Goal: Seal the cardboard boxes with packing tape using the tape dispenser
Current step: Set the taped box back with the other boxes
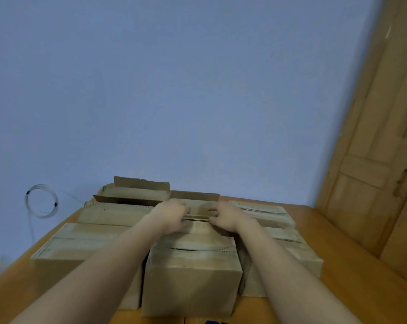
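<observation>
Past the front box, the left hand and right hand each curl fingers over the middle box's flaps at the seam. No dispenser shows; letting go to fetch it could let them spring open.

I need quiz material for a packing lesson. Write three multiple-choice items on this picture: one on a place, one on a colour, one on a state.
1. Which box do the left hand and right hand grip?
A. the nearest one
B. the middle box behind it
C. the far-right one

2. What colour is the wall?
A. green
B. blue
C. white

3. How is the back-left box?
A. taped shut
B. crushed flat
C. open, flaps up

Answers: 1 B, both hands curl on its flaps; 2 B, it is plain blue throughout; 3 C, its flaps stand upright.
</observation>
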### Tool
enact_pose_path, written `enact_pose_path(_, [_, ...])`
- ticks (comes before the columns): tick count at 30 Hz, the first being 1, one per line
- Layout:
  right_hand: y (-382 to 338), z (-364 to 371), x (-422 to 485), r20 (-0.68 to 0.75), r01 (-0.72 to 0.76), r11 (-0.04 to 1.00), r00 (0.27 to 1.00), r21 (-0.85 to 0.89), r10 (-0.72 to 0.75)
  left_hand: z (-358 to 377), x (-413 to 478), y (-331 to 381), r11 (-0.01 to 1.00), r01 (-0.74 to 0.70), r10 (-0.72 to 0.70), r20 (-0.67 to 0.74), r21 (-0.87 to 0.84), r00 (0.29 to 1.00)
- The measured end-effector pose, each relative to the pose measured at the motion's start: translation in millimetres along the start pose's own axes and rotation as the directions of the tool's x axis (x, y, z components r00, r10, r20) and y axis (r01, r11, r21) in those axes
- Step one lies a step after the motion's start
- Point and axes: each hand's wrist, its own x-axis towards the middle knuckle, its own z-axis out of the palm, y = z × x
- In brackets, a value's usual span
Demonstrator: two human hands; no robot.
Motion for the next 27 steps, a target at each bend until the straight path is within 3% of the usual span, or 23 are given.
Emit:
enact_pose_path(5, [-14.9,26.1,9.1,-0.007,0.034,0.998,0.999,-0.048,-0.034,20.9,5.2,6.2,0.975,0.098,-0.088,0.055,-0.200,0.995])
enact_pose_path(9, [-11.9,41.7,15.6,0.057,0.016,0.993,0.998,0.121,-0.023,22.7,12.2,9.7,0.956,0.100,-0.061,0.144,-0.274,0.988])
enact_pose_path(14, [-7.8,38.0,24.3,0.178,0.003,0.993,0.984,0.122,-0.025,9.4,22.2,13.4,0.984,0.061,-0.008,0.308,-0.165,0.951])
enact_pose_path(18, [-6.2,41.9,31.9,0.182,0.001,0.994,0.983,0.111,-0.022,4.8,26.2,11.5,0.992,0.033,0.012,0.359,-0.120,0.933])
enact_pose_path(22, [-0.9,46.4,31.2,0.199,-0.036,0.973,0.980,0.230,-0.011,6.9,33.3,-0.8,0.994,0.020,0.025,0.417,-0.105,0.908])
enact_pose_path(25, [3.6,47.1,31.2,0.208,-0.040,0.966,0.978,0.257,-0.014,16.1,34.4,2.2,1.000,0.000,-0.007,0.392,0.018,0.920])
enact_pose_path(27, [3.1,46.5,29.4,0.223,-0.043,0.967,0.975,0.252,-0.015,26.2,35.4,4.3,1.000,-0.007,0.015,0.347,-0.023,0.938])
